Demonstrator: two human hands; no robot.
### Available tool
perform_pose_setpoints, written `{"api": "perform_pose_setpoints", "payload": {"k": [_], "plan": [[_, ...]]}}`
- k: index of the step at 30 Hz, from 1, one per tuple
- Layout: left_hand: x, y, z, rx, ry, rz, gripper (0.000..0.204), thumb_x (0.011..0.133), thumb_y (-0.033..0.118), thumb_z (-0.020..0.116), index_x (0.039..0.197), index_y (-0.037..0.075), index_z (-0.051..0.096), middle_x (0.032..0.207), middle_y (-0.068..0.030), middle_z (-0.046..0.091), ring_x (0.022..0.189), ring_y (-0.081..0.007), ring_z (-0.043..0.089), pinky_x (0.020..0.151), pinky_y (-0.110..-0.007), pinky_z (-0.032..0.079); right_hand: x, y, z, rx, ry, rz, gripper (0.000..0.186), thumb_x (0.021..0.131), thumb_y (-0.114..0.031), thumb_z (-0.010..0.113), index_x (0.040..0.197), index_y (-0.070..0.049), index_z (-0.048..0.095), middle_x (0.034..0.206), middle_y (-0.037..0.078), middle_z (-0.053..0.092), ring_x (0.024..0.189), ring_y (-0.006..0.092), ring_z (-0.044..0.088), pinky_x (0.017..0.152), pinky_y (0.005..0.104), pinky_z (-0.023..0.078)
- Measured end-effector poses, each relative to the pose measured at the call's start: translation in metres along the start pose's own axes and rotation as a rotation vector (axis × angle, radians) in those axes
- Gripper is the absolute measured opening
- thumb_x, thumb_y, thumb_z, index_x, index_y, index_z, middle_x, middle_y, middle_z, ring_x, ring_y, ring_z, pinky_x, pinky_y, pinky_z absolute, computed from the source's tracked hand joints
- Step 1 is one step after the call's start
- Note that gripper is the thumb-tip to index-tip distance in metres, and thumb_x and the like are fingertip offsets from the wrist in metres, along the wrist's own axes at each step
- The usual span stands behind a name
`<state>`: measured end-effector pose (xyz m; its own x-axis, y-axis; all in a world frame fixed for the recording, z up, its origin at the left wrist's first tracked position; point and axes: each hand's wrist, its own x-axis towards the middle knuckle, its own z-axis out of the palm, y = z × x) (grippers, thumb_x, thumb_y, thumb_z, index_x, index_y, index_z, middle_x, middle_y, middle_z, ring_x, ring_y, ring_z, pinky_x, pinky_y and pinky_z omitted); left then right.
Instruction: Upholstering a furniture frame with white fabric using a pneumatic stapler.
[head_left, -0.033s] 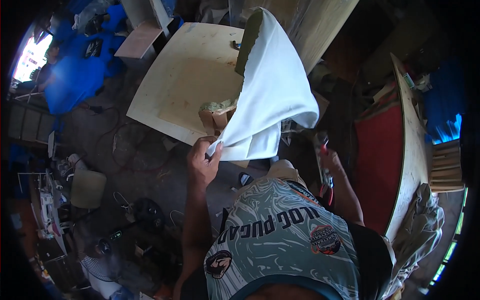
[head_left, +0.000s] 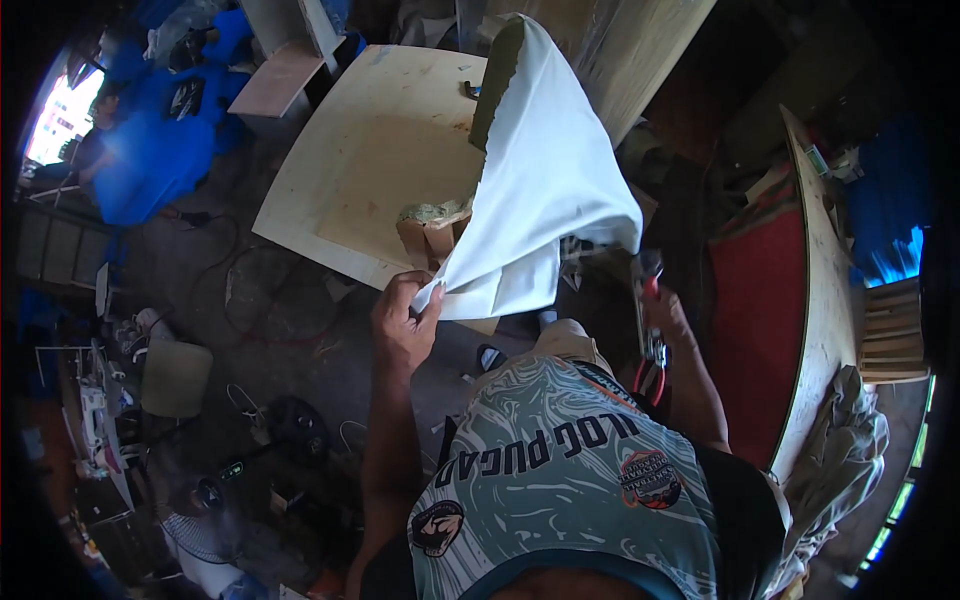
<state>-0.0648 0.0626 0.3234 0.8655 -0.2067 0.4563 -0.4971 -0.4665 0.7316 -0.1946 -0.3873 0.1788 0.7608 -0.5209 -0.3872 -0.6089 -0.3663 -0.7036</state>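
My left hand pinches the lower left edge of a white fabric, which drapes over an upright piece padded with olive material. Under its left side, short wooden pieces with a fibrous top rest on a pale plywood board. Low at the right, my right hand is closed on a metal staple gun with a red hose below it. The tool is just beside the fabric's drooping right corner. The underside of the draped piece is mostly hidden.
A person sits at far left by a blue covering. A pale cushioned seat, cords and a fan lie lower left. A long board with red material runs along my right; wooden planks stand behind the work.
My right hand and the staple gun have shifted very slightly upward. The fabric's right corner has moved a little to the right; my left hand stays pinched on the edge.
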Motion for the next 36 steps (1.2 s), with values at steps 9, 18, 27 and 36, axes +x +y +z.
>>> {"api": "perform_pose_setpoints", "payload": {"k": [9,18,27,36], "plan": [[0.023,-0.019,-0.025,-0.048,0.067,-0.132,0.02,0.08,0.012,0.077,0.094,0.001,0.067,0.082,-0.0108,0.065,0.068,-0.0223,0.062,0.062,-0.032,0.049,-0.02,-0.249,-0.032,0.221,-0.046,-0.479,0.042,0.084,-0.039,0.067,0.096,-0.001,0.056,0.066,0.003,0.056,0.055,0.0107,0.054,0.053,0.028,0.044],[0.043,-0.013,-0.033,-0.339,0.097,-0.099,0.014,0.087,0.01,0.068,0.094,0.002,0.058,0.085,-0.0053,0.062,0.078,-0.0138,0.059,0.071,-0.028,0.048,-0.041,-0.333,0.024,0.008,-0.046,-0.632,0.057,0.08,-0.04,0.075,0.115,0.001,0.059,0.096,0.014,0.066,0.087,0.0191,0.059,0.085,0.0344,0.047],[0.038,-0.023,0.008,-0.502,0.288,0.01,0.011,0.094,0.001,0.048,0.091,0.003,0.059,0.09,-0.0053,0.062,0.083,-0.0129,0.056,0.075,-0.026,0.044,-0.038,-0.346,0.06,-0.062,-0.003,-0.673,0.091,0.073,-0.045,0.082,0.139,0.001,0.04,0.09,0.014,0.066,0.081,0.0209,0.063,0.081,0.0353,0.051],[0.042,0.0,0.003,-0.264,0.29,-0.066,0.018,0.082,0.002,0.072,0.097,0.001,0.063,0.089,-0.0077,0.062,0.082,-0.0132,0.062,0.063,-0.026,0.051,-0.045,-0.358,0.062,-0.187,-0.07,-0.604,0.098,0.075,-0.046,0.08,0.144,0.004,0.03,0.111,0.025,0.064,0.104,0.0318,0.065,0.093,0.0386,0.05]]}}
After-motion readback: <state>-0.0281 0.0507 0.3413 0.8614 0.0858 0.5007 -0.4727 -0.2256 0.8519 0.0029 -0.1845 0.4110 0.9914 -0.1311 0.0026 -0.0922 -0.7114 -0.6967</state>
